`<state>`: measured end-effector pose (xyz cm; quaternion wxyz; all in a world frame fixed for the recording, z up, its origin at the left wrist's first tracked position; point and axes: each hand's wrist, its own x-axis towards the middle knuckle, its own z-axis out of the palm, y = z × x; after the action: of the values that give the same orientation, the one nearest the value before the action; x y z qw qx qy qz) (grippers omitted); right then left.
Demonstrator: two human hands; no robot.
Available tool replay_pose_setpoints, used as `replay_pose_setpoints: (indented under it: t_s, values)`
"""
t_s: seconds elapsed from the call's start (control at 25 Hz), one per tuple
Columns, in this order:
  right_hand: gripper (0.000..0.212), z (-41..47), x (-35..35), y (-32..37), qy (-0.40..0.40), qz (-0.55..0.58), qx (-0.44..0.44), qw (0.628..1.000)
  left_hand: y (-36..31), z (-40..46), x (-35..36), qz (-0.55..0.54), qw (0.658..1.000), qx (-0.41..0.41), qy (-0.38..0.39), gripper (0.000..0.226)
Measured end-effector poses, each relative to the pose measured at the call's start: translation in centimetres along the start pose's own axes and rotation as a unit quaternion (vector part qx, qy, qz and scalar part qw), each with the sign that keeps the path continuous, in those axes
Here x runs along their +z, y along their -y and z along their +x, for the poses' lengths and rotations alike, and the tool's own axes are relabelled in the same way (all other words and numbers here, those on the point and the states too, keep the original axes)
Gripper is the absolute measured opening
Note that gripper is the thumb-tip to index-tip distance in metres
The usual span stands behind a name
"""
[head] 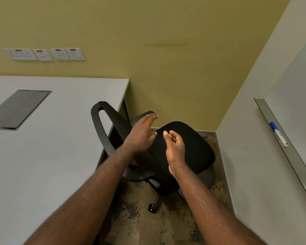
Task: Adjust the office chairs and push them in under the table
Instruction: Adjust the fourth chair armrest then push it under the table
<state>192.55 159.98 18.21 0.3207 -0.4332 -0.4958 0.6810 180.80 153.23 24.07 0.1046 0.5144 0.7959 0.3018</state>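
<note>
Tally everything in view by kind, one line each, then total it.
office chair: 1
table: 1
hands, left hand and right hand, both empty: 2
wall socket plates: 4
blue-capped marker on the whiteboard ledge: 1
Total: 9

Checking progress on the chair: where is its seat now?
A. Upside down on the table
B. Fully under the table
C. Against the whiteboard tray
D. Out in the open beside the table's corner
D: the black seat sits clear of the table, near its corner, with both hands over it, holding nothing.
</note>
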Motion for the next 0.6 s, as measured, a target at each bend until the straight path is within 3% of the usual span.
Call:
replay_pose_setpoints:
  t_s: [0.16,0.4,0.52,0.6]
  values:
    - [0.043,-1.9,4.3,0.2,0.054,-0.03,-0.024,0.998,5.1,-0.9,-3.9,0.034,0.999,-0.006,-0.005,0.048]
    - [0.032,-5.9,10.0,-0.8,0.113,-0.161,-0.142,0.97,13.4,-2.2,-7.1,0.047,0.998,-0.042,-0.014,0.03]
    - [0.047,-7.4,11.9,-1.7,0.14,-0.315,-0.193,0.919,16.2,-2.3,-7.5,0.06,0.998,-0.034,-0.004,0.026]
    - [0.058,-7.9,12.2,-2.2,0.145,-0.454,-0.247,0.844,17.1,-2.4,-7.7,0.072,0.997,0.001,0.003,0.024]
